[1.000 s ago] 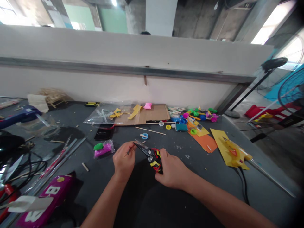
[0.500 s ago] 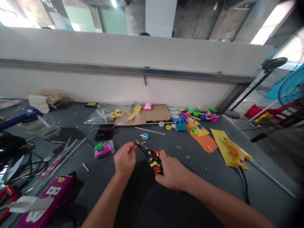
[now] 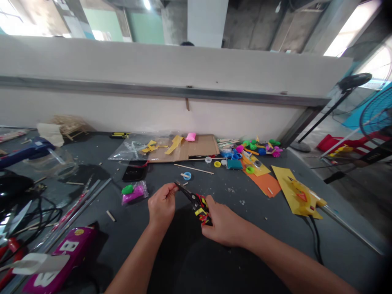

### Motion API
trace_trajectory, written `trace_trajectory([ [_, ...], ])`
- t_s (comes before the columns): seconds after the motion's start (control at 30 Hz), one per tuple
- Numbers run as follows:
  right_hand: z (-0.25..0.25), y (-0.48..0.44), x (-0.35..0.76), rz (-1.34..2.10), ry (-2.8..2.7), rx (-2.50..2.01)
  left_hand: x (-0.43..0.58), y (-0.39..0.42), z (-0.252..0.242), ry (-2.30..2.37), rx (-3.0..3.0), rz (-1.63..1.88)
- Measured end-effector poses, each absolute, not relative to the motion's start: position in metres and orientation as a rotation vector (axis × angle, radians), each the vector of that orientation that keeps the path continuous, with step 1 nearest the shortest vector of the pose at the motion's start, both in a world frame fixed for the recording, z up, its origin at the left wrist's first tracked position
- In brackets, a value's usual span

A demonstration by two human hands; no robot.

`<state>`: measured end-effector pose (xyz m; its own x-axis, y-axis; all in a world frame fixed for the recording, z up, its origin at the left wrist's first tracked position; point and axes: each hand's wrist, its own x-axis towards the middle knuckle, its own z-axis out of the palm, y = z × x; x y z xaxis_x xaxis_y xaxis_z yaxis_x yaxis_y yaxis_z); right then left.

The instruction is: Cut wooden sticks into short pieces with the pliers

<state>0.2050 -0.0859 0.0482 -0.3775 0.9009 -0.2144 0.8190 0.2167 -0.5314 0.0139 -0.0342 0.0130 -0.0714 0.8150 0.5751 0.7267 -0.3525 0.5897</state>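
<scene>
From the left, a magenta box (image 3: 61,255) shows a white letter B on the dark table (image 3: 260,212), then the left hand (image 3: 162,205) has fingers closed on the head of black pliers (image 3: 191,200), the right hand (image 3: 225,226) grips their red and yellow handles, and a yellow card (image 3: 295,196) lies near the table's right edge.

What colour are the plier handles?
The plier handles are black with red and yellow, clearest in the head view.
</scene>
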Motion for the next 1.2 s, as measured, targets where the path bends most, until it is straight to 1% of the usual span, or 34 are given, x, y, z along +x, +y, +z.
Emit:
trace_trajectory([
  [0.3,0.043,-0.086,0.202,0.584,-2.407,-1.708,0.011,-0.034,0.012,1.765,2.110,1.418],
  [0.93,0.040,-0.085,0.201,0.447,-2.421,-1.725,0.009,-0.036,0.014,1.747,2.193,1.435],
  [1.2,0.036,-0.079,0.203,0.477,-2.406,-1.758,0.014,-0.035,0.013,1.714,2.015,1.431],
])
